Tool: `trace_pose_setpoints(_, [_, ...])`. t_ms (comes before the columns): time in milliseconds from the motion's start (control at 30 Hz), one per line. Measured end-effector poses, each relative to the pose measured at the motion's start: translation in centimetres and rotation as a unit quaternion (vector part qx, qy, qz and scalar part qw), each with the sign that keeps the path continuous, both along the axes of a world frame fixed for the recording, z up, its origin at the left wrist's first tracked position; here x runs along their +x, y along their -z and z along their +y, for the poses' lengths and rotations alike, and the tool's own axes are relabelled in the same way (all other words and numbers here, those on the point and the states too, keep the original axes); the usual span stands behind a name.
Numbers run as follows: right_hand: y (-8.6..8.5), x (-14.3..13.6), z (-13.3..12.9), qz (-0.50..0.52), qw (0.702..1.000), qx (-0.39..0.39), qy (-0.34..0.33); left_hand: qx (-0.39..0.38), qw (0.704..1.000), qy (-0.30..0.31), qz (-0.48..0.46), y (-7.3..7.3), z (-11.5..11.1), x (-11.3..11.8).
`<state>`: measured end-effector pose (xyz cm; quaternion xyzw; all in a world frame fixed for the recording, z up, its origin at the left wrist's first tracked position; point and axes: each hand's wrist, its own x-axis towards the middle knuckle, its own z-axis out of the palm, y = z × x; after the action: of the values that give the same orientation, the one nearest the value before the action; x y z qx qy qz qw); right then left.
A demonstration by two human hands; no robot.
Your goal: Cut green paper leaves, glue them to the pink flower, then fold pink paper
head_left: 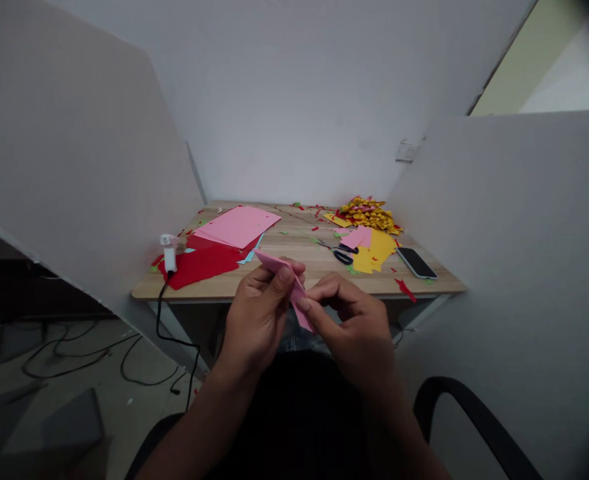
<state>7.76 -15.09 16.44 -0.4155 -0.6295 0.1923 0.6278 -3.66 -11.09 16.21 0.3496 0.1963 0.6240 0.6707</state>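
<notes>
A small piece of pink paper (302, 318), which looks folded, is held up in front of the table's near edge. My left hand (262, 310) pinches its upper part between thumb and fingers. Lower down, my right hand (357, 323) grips the paper's right edge between thumb and forefinger. Beyond the hands on the table lie scissors (343, 256) with dark handles, small pink paper pieces (357, 237) and yellow paper (382, 248).
Large pink sheets (239, 225) overlap red paper (199, 265) at the table's left. A white corded device (169, 257) stands by the left partition (74, 133). At right are a pile of yellow paper pieces (369, 217), a phone (417, 263) and a chair armrest (467, 397).
</notes>
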Motion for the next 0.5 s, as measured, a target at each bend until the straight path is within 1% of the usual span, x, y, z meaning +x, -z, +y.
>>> trace_pose_setpoints(67, [0.1,-0.08,0.07,-0.001,1.0,-0.008,-0.003,-0.004,1.0,0.01,-0.023,-0.01,-0.02,0.1])
trace_pose_setpoints(133, [0.26,-0.12,0.14,-0.017,1.0,0.0,0.009,0.012,0.999,0.009,-0.046,-0.03,-0.06,0.17])
trace_pose_setpoints(267, [0.61,0.02,0.28,-0.06,0.995,0.06,0.052,0.05,0.996,0.02,-0.073,-0.23,-0.19,0.25])
trace_pose_setpoints(333, [0.62,0.19,0.23,-0.064,0.99,0.103,0.078,0.064,0.995,0.02,-0.068,-0.26,-0.16,0.28])
trace_pose_setpoints(400, [0.44,0.35,0.01,-0.07,0.981,0.143,0.111,0.091,0.994,0.005,-0.051,-0.13,-0.06,0.25])
trace_pose_setpoints(433, [0.3,0.41,-0.16,-0.076,0.977,0.158,0.124,0.111,0.993,0.001,-0.035,-0.02,0.0,0.21])
trace_pose_setpoints(500, [0.03,0.48,-0.52,-0.084,0.973,0.171,0.134,0.153,0.988,0.013,0.004,0.26,0.12,0.08])
